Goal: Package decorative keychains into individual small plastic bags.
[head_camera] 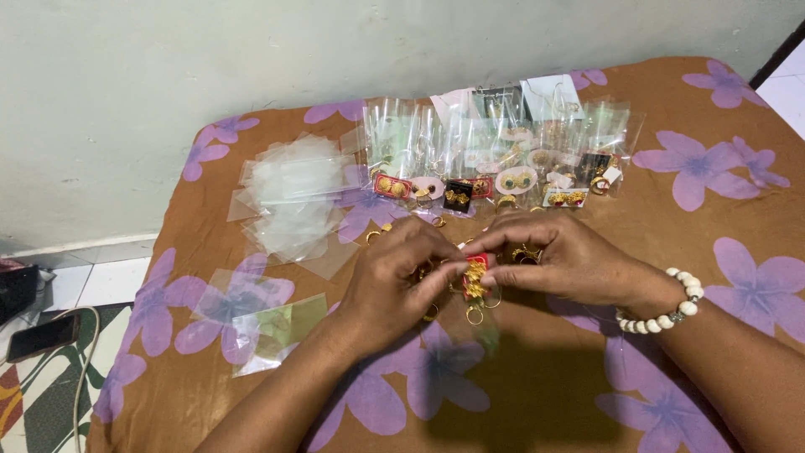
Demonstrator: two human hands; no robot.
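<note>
**Gold earrings between my fingers, packets lined up behind**

Head view: both my hands meet at the centre of the frame over the orange cloth with purple flowers (537,394). My left hand (394,281) is closed in a pinch on the left edge of a small red card of gold earrings (475,275). My right hand (570,260), with a white bead bracelet (667,306) at the wrist, pinches the same card from the right, fingers drawn tight on it. Gold hoops dangle below the card, and a faint clear sleeve seems to hang under it, though I cannot tell that for sure.

Judging by the layout, the work looks well under way. A row of filled clear packets (503,151) lies along the upper centre of the frame against the wall, each showing a red, black or white card with gold pieces. A heap of empty clear bags (293,197) waits at the upper left. One bag with a pale green sheet inside (281,331) lies at lower left. A few loose gold rings (377,235) sit just above my hands, not yet bagged.

A dark phone (42,337) lies on the floor at far left.
</note>
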